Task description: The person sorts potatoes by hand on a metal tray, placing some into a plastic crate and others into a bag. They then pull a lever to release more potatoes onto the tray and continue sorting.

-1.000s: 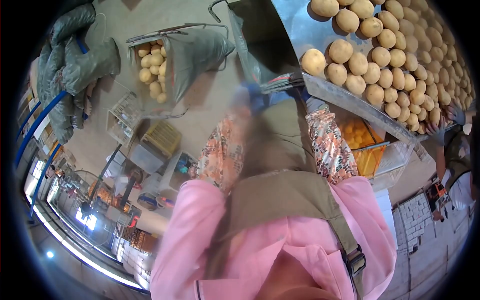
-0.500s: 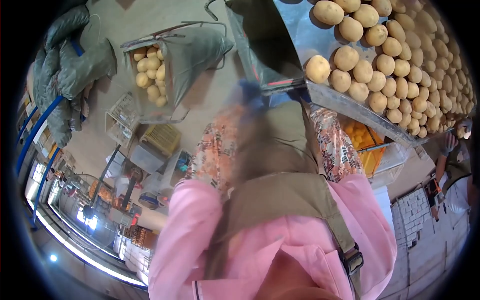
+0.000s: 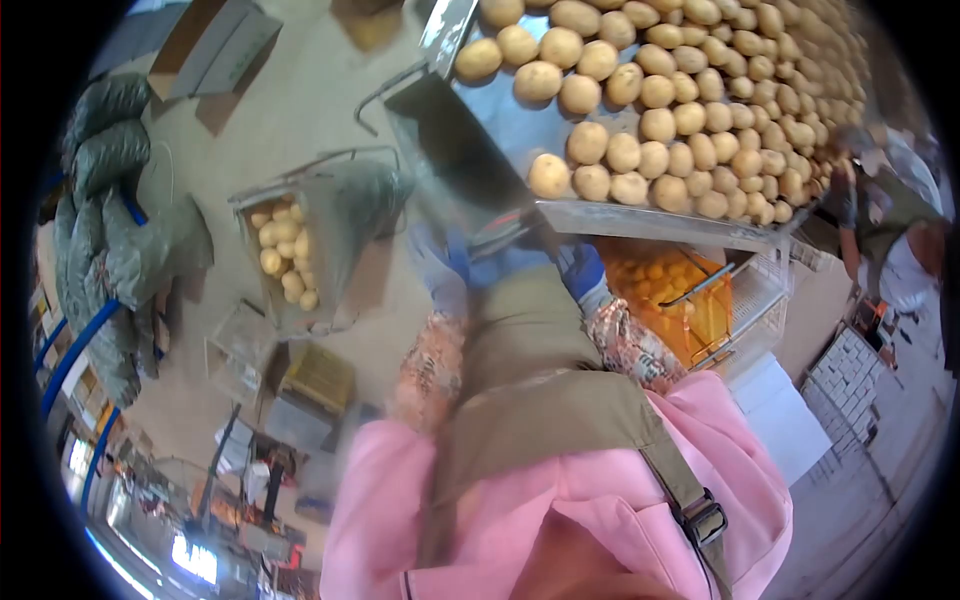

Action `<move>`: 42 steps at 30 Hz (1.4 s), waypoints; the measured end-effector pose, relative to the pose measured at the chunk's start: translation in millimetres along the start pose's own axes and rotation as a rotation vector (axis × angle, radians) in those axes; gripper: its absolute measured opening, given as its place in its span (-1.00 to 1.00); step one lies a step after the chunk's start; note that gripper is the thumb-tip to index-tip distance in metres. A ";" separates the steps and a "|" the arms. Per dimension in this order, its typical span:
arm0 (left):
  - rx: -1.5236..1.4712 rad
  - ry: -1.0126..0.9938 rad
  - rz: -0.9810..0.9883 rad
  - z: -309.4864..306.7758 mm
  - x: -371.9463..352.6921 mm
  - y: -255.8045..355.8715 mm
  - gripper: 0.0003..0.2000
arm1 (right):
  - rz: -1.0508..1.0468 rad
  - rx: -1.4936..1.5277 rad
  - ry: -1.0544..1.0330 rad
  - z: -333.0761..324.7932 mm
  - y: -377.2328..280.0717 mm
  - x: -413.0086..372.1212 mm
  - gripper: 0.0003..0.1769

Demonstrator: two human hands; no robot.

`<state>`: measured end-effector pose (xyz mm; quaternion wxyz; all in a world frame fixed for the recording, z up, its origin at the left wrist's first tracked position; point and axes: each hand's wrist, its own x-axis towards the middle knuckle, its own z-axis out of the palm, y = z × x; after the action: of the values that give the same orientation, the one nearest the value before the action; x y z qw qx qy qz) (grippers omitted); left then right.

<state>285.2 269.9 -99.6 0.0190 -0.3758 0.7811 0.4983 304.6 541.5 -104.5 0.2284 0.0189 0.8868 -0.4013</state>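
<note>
A grey-green sack [image 3: 440, 125] gapes open on a metal frame, right in front of my body and against the potato table's near left corner. My left hand [image 3: 440, 268], in a blue glove, is at the left end of the sack's near rim, its fingers smeared by motion. At the rim's right end, my right hand [image 3: 582, 272], in a darker blue glove, is closed on the sack's edge, its fingertips partly hidden. Many potatoes [image 3: 690, 150] cover the metal table [image 3: 660, 222] just beyond that hand.
Another framed sack [image 3: 350, 235] with potatoes stands on the floor to the left. Filled green sacks [image 3: 105, 230] lie farther left. An orange mesh bag [image 3: 690, 305] in a wire frame sits below the table. Crates [image 3: 315, 380] stand lower left. A person [image 3: 885, 230] is at the right.
The view has swung, so the table and sacks appear lower and farther left. My left hand has come back slightly from the sack's rim; more of my right glove shows.
</note>
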 end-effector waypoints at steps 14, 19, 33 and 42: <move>1.107 -0.707 0.570 31.7 1.7 47.3 -0.69 | 0.195 0.327 0.390 -197.1 -42.1 -36.7 -0.71; 1.184 -0.593 0.455 56.7 1.4 25.7 -0.69 | -0.081 -0.232 0.433 -271.0 -14.3 -22.6 -0.62; 1.162 -0.537 0.026 61.8 -12.1 50.2 -0.53 | 0.204 -0.591 0.052 -309.6 24.9 10.5 -0.30; 1.035 -0.511 0.044 54.9 -23.2 39.8 -0.57 | 0.252 -0.543 0.052 -310.2 15.2 9.1 -0.32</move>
<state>258.7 335.3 -87.4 0.3781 -0.1691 0.9014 0.1266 178.9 773.9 58.9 0.2504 0.0770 0.9579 -0.1172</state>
